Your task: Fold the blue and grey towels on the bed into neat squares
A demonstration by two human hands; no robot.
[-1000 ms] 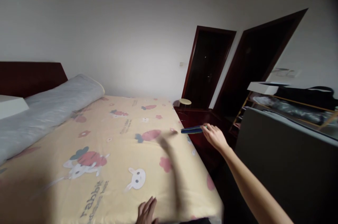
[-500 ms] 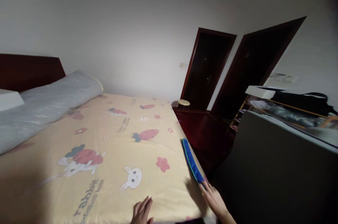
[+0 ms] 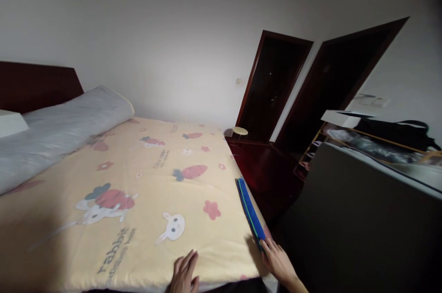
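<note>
A narrow blue cloth with green edging (image 3: 250, 209), seemingly folded lengthwise, lies along the right edge of the bed (image 3: 145, 265). My right hand (image 3: 278, 261) has its fingers closed over the near end of this cloth; the thumb is largely hidden. To its left, my left hand (image 3: 184, 272) rests on the bed's near side with fingers stretched out and nothing held. Under both hands is a yellow sheet with rabbit, carrot and flower prints (image 3: 210, 209).
A rolled grey mattress or pad (image 3: 79, 116) lies toward the headboard (image 3: 37, 82), with a white box (image 3: 12, 123) at far left. Right of the bed stands a dark panel (image 3: 348, 219) before a loaded shelf (image 3: 386, 143). A stool (image 3: 240, 131) stands near the doors.
The view has shifted slightly, and more of the bed's near edge shows. My right hand stays on the cloth's near end; my left hand still rests on the sheet.
</note>
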